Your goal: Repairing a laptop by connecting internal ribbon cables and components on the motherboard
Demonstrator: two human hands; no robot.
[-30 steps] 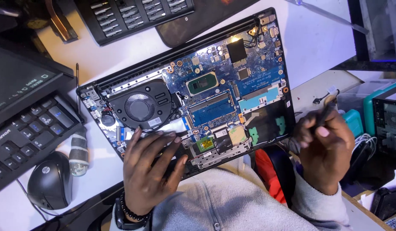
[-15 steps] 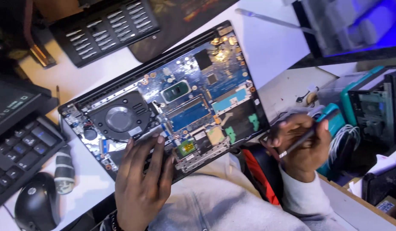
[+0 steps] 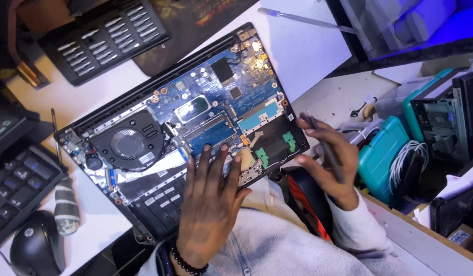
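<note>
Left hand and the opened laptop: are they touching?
Touching. The head view shows the left hand lying flat, fingers spread, on the near edge of the opened laptop, fingertips on its exposed insides.

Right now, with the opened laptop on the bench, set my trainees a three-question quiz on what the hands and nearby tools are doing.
1. True or false: the left hand lies flat on the open laptop.
2. What does the right hand hold? A) a thin dark tool B) a computer mouse C) a cooling fan
3. Fill the gap: the round black fan sits towards the laptop's ____ side in the picture.

Key
1. True: its fingers spread over the board's lower edge.
2. A: the thin dark tool lies across its fingers, off the laptop's right edge; the mouse lies untouched.
3. Left.
</note>
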